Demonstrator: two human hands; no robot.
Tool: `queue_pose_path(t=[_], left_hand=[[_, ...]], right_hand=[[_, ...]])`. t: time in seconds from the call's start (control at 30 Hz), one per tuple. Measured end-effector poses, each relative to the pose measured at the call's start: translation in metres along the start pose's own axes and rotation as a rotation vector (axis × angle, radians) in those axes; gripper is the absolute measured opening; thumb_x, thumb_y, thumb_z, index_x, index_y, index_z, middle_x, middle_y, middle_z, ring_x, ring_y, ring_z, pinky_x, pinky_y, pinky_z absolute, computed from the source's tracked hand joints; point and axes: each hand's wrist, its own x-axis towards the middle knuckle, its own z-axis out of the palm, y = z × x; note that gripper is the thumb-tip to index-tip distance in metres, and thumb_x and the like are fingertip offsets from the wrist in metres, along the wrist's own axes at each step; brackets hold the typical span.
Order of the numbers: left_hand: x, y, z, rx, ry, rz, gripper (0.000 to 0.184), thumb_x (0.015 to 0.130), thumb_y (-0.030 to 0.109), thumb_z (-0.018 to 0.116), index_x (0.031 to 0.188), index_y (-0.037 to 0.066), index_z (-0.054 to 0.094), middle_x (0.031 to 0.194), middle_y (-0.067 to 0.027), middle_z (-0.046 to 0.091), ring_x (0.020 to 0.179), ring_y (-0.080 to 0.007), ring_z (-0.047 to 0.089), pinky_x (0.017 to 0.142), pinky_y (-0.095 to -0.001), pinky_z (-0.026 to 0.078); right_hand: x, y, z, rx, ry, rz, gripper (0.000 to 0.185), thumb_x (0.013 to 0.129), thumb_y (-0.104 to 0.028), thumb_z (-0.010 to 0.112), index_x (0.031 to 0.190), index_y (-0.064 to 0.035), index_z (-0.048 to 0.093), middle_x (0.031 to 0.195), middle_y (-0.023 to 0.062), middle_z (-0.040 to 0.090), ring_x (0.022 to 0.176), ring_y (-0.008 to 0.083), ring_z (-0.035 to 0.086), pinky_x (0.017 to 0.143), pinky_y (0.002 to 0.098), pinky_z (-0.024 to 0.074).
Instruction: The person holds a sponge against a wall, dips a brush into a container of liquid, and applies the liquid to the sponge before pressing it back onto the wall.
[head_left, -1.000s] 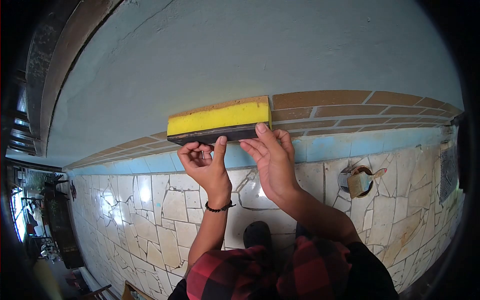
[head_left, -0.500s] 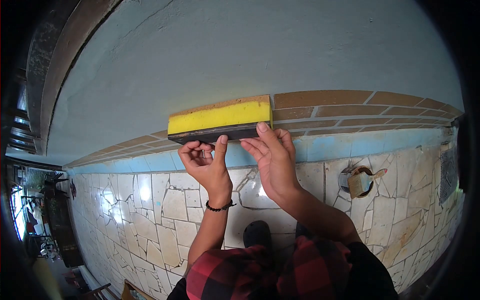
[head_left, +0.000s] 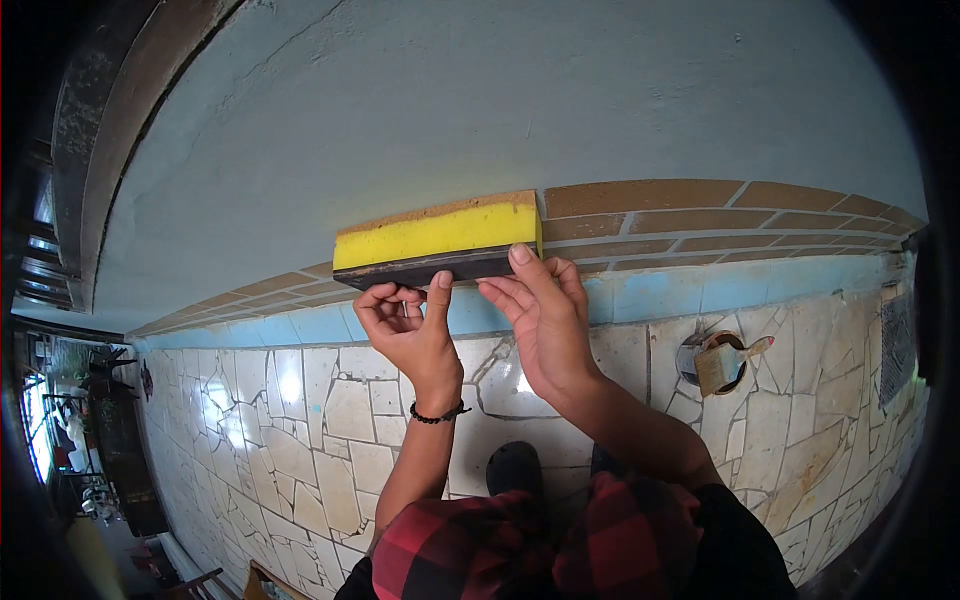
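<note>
Two half-curled hands [head_left: 418, 345] [head_left: 548, 335] pinched a rectangular, black-backed yellow sponge block [head_left: 435, 232]. I saw flat brown brick shapes [head_left: 645, 197] beside it.

left hand [head_left: 410, 345]: thumb upright, fingers curled | right hand [head_left: 547, 325]: thumb raised, fingers bent | forearms [head_left: 415, 475]: extended forward

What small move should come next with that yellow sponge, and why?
Probably press the yellow sponge straight against the gray wall without sliding: its brown-coated edge faces the wall beside the brown brick shapes, and the left hand and right hand both support its black backing.
</note>
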Motion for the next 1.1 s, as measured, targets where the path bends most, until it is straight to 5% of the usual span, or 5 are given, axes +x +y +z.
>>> queue_pose_path(t=[1.1], left_hand=[[-0.0003, -0.0004, -0.0009, 0.037, -0.045, 0.000, 0.057, 0.074, 0.000, 0.087, 0.112, 0.009, 0.046, 0.093, -0.0005, 0.050, 0.084, -0.0099, 0.051, 0.078, -0.0222, 0.045]], right_hand=[[0.0007, -0.0021, 0.0000, 0.009, -0.013, 0.026, 0.030, 0.093, -0.023, 0.073, 0.098, -0.0102, 0.046, 0.107, 0.0094, 0.054, 0.107, 0.0270, 0.058, 0.104, 0.0458, 0.0470]])
